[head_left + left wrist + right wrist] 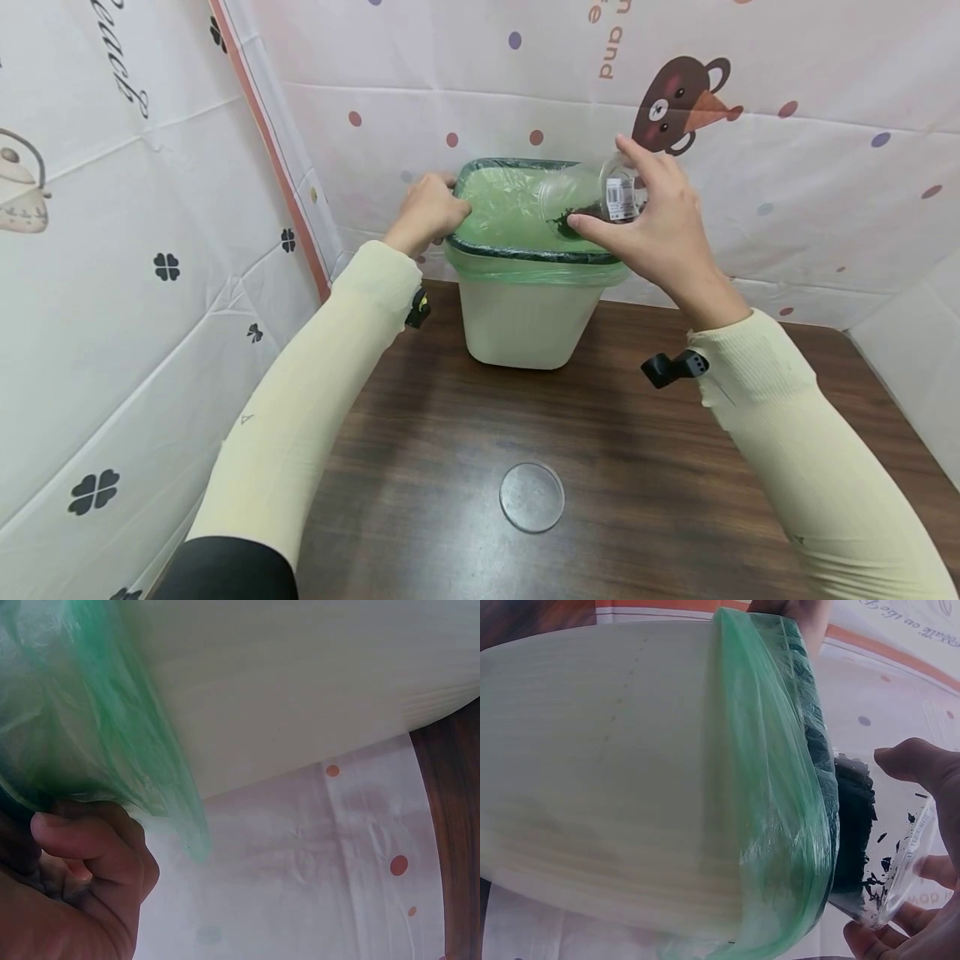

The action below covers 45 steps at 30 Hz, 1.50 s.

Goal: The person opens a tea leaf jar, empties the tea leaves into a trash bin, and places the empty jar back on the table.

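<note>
My left hand (431, 212) grips the rim of a pale trash bin (528, 321) at its left side, thumb over the edge. A green plastic bag (502, 204) lines the bin and folds down outside the rim. Over the bin's right side, my right hand (660, 221) holds a clear plastic jar (618, 179) by its base end, tipped with its mouth toward the bin. Dark loose flakes (855, 817) lie inside the jar, with some stuck to its wall in the right wrist view. A label with a barcode is on the jar.
A round clear lid (532, 497) lies flat on the dark wooden table (420, 467), in front of the bin. Printed white cloth (405, 108) hangs behind the bin and along the left side.
</note>
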### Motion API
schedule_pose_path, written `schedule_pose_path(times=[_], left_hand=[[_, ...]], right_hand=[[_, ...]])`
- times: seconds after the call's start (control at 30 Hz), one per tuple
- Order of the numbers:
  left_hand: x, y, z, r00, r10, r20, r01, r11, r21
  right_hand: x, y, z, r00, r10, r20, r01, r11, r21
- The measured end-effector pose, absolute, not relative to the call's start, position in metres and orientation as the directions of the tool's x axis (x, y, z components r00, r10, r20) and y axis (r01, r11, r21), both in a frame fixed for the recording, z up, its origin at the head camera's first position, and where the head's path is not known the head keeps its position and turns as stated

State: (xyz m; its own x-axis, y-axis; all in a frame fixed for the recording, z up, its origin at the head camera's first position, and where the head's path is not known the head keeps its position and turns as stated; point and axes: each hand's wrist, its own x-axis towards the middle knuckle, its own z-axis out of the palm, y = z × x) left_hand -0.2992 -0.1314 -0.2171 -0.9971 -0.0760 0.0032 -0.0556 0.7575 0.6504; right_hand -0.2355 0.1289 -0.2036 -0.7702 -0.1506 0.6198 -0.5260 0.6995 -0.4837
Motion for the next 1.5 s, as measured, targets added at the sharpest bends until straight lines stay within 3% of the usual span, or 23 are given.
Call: schedule_pose_path(times=[0.73,1.5], left_hand=[[-0.3003,-0.1316,-0.2169,-0.996,-0.088,0.004,-0.064,0.763,0.643],[-0.3008,-0.1309,-0.2182,-0.997,-0.082,0.008,-0.059,0.772,0.633]], right_hand=[[-0.2378,0.1238,-0.1965,-0.759,-0.199,0.620,-0.537,0.729,-0.424],[-0.2385,0.1225,-0.1937,-0.789,-0.199,0.581,-0.513,0.734,-0.445]])
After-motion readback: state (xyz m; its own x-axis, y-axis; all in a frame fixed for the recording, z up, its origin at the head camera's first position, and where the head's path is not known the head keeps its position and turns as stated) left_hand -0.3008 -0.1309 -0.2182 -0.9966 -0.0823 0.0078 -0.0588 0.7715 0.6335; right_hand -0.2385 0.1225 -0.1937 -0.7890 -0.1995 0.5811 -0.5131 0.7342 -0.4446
